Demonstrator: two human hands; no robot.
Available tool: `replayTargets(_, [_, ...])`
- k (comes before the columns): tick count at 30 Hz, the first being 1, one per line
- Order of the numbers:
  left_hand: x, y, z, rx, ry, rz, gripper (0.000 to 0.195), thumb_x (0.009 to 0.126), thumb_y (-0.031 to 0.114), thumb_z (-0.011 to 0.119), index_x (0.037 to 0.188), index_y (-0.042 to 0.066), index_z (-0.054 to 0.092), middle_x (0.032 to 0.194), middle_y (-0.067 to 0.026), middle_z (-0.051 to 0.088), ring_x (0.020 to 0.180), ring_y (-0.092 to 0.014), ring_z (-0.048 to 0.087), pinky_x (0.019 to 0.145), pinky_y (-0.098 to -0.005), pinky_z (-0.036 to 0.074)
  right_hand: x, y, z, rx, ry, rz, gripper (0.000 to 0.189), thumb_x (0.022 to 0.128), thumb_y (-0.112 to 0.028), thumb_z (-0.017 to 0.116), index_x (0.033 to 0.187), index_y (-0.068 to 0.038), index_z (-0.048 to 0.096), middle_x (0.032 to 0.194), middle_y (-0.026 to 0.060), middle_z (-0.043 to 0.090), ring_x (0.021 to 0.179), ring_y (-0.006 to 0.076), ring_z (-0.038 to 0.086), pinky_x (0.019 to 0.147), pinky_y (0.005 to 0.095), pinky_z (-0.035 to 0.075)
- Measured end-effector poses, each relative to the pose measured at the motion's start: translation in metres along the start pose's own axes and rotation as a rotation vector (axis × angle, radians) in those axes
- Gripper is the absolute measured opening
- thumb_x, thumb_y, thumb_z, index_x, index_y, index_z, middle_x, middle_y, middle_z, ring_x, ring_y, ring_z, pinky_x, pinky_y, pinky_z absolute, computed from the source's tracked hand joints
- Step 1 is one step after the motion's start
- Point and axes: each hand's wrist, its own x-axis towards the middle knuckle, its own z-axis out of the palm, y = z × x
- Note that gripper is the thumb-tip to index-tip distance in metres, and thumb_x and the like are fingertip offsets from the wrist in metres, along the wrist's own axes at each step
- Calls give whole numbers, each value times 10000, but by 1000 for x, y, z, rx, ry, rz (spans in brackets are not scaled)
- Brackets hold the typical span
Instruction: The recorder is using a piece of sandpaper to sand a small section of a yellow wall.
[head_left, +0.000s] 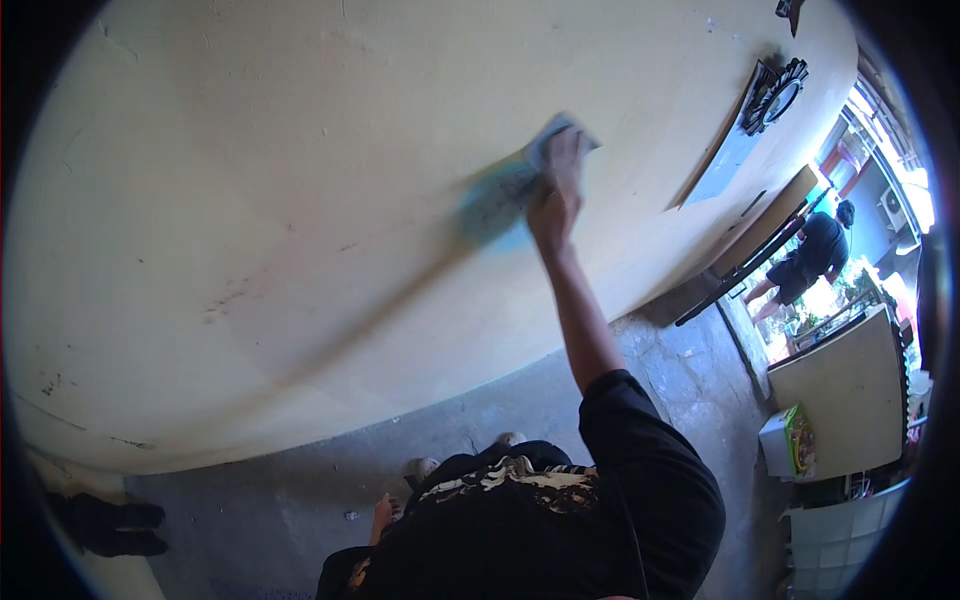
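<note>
My right hand (556, 184) presses a flat greyish sheet (561, 135) against the cream-painted wall (360, 142). The sheet is blurred, so I cannot tell whether it is sandpaper or cloth. Just left of that hand, a blue-green patch (487, 210) with dark smudges shows on the paint. Low by my side hangs my left hand (385, 511), small in view, its fingers loosely apart and nothing visible in them. Farther left and lower, dark scuff marks (225, 298) spot the wall.
Grey concrete floor (247, 517) runs along the wall's foot. A round dark-framed mirror (780, 103) hangs beside a pale board (724, 165). Beyond an open door (757, 251) stands a person (814, 251) in dark clothes. A white box (780, 442) adjoins a cream panel (847, 401) at right.
</note>
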Motion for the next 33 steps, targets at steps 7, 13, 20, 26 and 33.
replayTargets(7, [-1, 11, -5, -23, 33, 90, 532, 1000, 538, 418, 1107, 87, 680, 868, -61, 671, 679, -186, 614, 523, -367, 363, -16, -64, 14, 90, -78, 170, 383, 943, 39, 482, 1296, 42, 629, 1421, 274, 534, 1410, 459, 408, 1176, 563, 290])
replayTargets(13, [-14, 5, 3, 87, 90, 92, 540, 1000, 540, 414, 1124, 85, 677, 878, -71, 675, 708, -188, 611, 558, -381, 376, 44, 27, -15, -61, 126, 50, 365, 981, -1, 450, 1304, 67, 606, 1428, 274, 525, 1406, 462, 399, 1173, 491, 332])
replayTargets(20, [-6, -31, 3, 57, 74, -72, 556, 1003, 542, 412, 1162, 72, 665, 919, -84, 680, 731, -194, 596, 603, -399, 389, 4, -58, 12, 113, -125, -88, 422, 895, 17, 528, 1301, 3, 642, 1415, 263, 545, 1415, 441, 407, 1156, 550, 338])
replayTargets(26, [-33, -40, -11, 25, 77, 17, 569, 1004, 543, 413, 1184, 63, 660, 942, -86, 682, 724, -205, 594, 624, -408, 409, 43, 28, -16, -49, 98, -2, 373, 927, 4, 450, 1233, 75, 652, 1369, 278, 577, 1374, 479, 438, 1165, 530, 341])
replayTargets(33, [-35, -17, 22, 251, 29, 133, 526, 996, 525, 453, 1162, 73, 664, 943, -67, 678, 735, -202, 601, 667, -396, 424, 1, -17, 4, 146, -209, -287, 430, 851, 85, 553, 1238, -35, 698, 1343, 221, 621, 1346, 405, 515, 1128, 530, 397])
